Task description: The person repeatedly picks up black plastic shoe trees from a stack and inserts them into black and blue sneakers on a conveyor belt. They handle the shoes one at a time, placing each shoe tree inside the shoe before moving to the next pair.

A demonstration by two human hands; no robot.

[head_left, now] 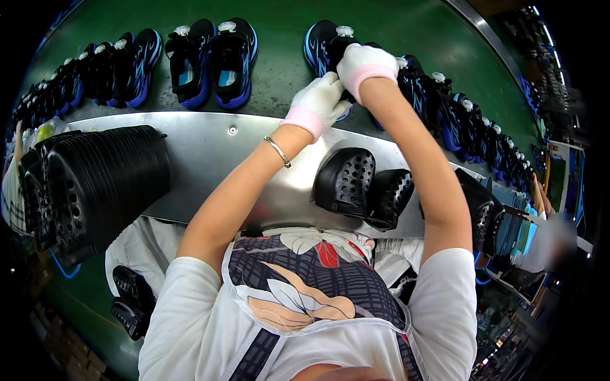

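Both my hands wear white gloves with pink cuffs and reach out over a green conveyor belt (279, 70). My left hand (321, 101) and my right hand (362, 63) are closed on a black shoe with blue stripes (325, 46) that has a white round dial on top. More black and blue shoes (216, 60) stand in a row across the belt. A thin metal bracelet circles my left wrist.
A metal ledge (210, 159) runs along the near side of the belt. On it lie two black perforated insoles (362, 187), and a long stack of black insoles (95, 184) stands at the left. Another person's hand (540, 197) shows at the right.
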